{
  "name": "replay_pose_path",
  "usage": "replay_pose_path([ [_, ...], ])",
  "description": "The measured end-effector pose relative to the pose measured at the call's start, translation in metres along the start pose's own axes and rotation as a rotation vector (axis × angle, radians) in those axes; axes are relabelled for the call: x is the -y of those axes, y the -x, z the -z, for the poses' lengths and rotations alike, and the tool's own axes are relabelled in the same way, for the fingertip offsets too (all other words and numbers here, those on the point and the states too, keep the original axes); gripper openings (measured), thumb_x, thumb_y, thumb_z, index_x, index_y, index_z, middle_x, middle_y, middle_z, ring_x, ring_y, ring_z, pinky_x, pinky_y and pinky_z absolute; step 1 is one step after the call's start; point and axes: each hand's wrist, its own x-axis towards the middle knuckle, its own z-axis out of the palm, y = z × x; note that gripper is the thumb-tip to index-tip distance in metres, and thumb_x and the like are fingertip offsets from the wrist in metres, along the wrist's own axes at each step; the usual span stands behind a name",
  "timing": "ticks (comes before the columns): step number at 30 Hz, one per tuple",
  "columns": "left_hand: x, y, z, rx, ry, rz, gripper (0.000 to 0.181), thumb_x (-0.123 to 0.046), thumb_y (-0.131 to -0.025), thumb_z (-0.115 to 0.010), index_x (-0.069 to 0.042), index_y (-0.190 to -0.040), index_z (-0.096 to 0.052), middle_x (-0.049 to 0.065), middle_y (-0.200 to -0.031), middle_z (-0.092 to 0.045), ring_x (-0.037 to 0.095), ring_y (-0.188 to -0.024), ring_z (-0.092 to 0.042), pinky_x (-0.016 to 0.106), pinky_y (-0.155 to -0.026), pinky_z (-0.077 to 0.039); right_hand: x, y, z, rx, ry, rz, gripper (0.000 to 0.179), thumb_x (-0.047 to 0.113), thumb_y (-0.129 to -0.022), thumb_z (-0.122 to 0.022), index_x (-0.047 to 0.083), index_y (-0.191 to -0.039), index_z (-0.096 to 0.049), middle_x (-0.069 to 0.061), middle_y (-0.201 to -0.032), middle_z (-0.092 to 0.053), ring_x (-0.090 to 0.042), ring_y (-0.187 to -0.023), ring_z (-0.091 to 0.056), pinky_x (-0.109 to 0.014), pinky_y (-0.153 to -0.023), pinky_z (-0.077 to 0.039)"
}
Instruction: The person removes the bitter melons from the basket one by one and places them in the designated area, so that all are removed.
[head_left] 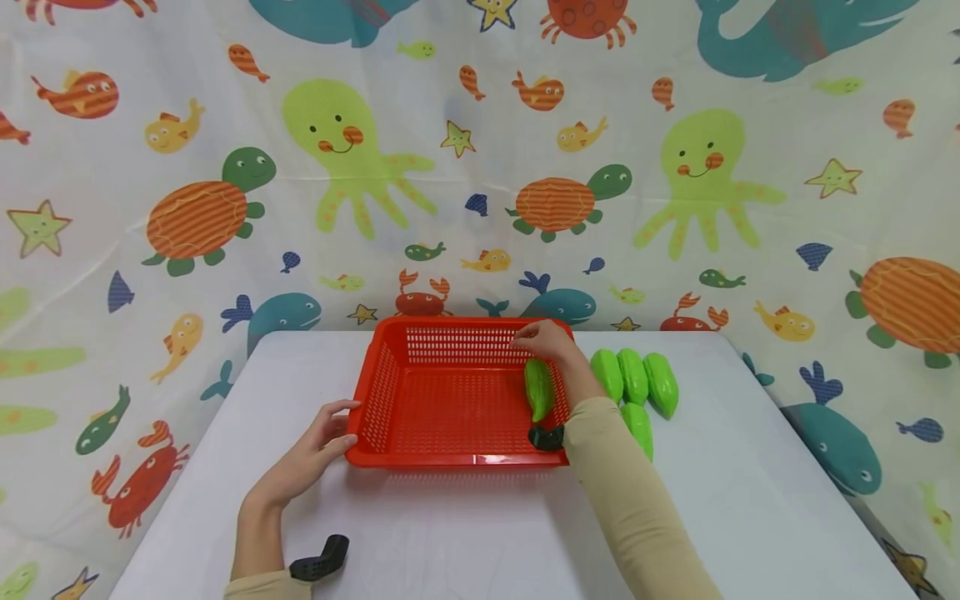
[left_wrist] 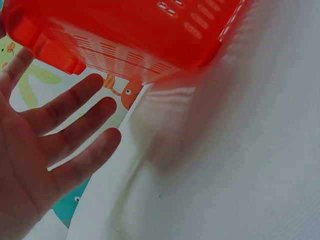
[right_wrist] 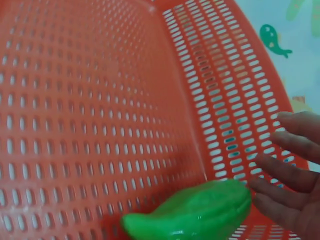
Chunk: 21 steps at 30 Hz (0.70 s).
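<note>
A red plastic basket (head_left: pixel 465 408) with slotted walls sits on the white table. My left hand (head_left: pixel 318 446) is at its left side, thumb and index finger touching the rim. In the left wrist view the other fingers (left_wrist: pixel 75 145) are straight and spread beside the basket's outer wall. Inside the basket, by its right wall, lies one shiny green toy vegetable (head_left: pixel 538 389), ridged and tapered to a point. My right hand (head_left: pixel 551 343) hangs over the basket's back right part, holding nothing. Its loosely extended fingers (right_wrist: pixel 285 172) are close to the vegetable's blunt end in the right wrist view.
Several similar green toy vegetables (head_left: pixel 633 377) lie on the table (head_left: pixel 742 475) to the basket's right, partly behind the right forearm. A cloth backdrop (head_left: pixel 480 242) printed with sea animals hangs behind the table. Each wrist wears a black camera (head_left: pixel 321 560).
</note>
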Motion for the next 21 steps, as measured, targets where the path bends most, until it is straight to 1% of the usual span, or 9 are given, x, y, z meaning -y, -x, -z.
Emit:
replay_pose_path([
  [2, -0.001, 0.0, -0.001, 0.002, -0.001, 0.002, 0.064, -0.036, -0.094, -0.062, -0.025, -0.147, -0.027, 0.017, -0.144, -0.039, 0.039, -0.131, -0.041, 0.055, -0.097, -0.047, 0.0, 0.0, -0.001, 0.019, 0.041, 0.0, 0.037, 0.03, -0.093, -0.065, 0.006, -0.12, -0.068, -0.013, -0.123, -0.065, -0.03, -0.113, -0.056, -0.042, -0.097, -0.048],
  [5, -0.002, -0.001, -0.001, 0.004, -0.003, 0.0, 0.064, -0.036, -0.094, -0.062, -0.025, -0.147, -0.027, 0.017, -0.144, -0.039, 0.039, -0.131, -0.041, 0.056, -0.097, -0.047, 0.001, 0.001, 0.0, 0.017, 0.103, 0.001, 0.036, 0.029, -0.091, -0.068, 0.005, -0.119, -0.069, -0.012, -0.117, -0.067, -0.029, -0.107, -0.059, -0.042, -0.096, -0.049],
  [9, -0.002, -0.002, -0.001, 0.002, -0.005, -0.007, 0.064, -0.035, -0.094, -0.062, -0.026, -0.147, -0.027, 0.017, -0.144, -0.039, 0.039, -0.131, -0.041, 0.056, -0.098, -0.046, 0.005, 0.003, 0.003, -0.007, 0.171, -0.005, 0.04, 0.029, -0.089, -0.07, 0.005, -0.121, -0.067, -0.013, -0.118, -0.067, -0.029, -0.106, -0.059, -0.043, -0.096, -0.049],
  [12, -0.001, -0.002, -0.001, -0.002, -0.006, -0.003, 0.064, -0.035, -0.094, -0.062, -0.026, -0.147, -0.027, 0.017, -0.144, -0.039, 0.039, -0.131, -0.041, 0.056, -0.098, -0.046, 0.007, 0.006, 0.005, -0.006, 0.197, -0.02, 0.042, 0.028, -0.088, -0.071, 0.004, -0.122, -0.066, -0.013, -0.119, -0.066, -0.029, -0.105, -0.059, -0.042, -0.095, -0.05],
  [15, -0.001, -0.001, -0.001, -0.002, -0.006, 0.003, 0.064, -0.036, -0.094, -0.062, -0.026, -0.147, -0.027, 0.017, -0.145, -0.039, 0.039, -0.131, -0.041, 0.056, -0.098, -0.046, 0.009, 0.008, 0.004, 0.023, 0.205, -0.032, 0.04, 0.026, -0.088, -0.072, 0.002, -0.12, -0.067, -0.013, -0.114, -0.067, -0.028, -0.101, -0.06, -0.041, -0.093, -0.051],
  [18, 0.0, -0.001, -0.001, -0.002, -0.004, 0.008, 0.065, -0.036, -0.095, -0.062, -0.025, -0.148, -0.026, 0.018, -0.145, -0.039, 0.039, -0.131, -0.041, 0.056, -0.098, -0.046, 0.009, 0.01, 0.003, 0.076, 0.196, -0.05, 0.037, 0.023, -0.087, -0.073, 0.002, -0.117, -0.068, -0.012, -0.108, -0.068, -0.027, -0.097, -0.06, -0.041, -0.092, -0.051],
  [21, 0.0, -0.001, -0.001, -0.004, -0.002, 0.012, 0.065, -0.036, -0.094, -0.062, -0.025, -0.148, -0.026, 0.018, -0.145, -0.039, 0.039, -0.131, -0.041, 0.056, -0.098, -0.046, 0.01, 0.011, 0.001, 0.126, 0.174, -0.074, 0.04, 0.019, -0.085, -0.075, 0.003, -0.121, -0.066, -0.012, -0.11, -0.067, -0.027, -0.097, -0.059, -0.042, -0.091, -0.052],
])
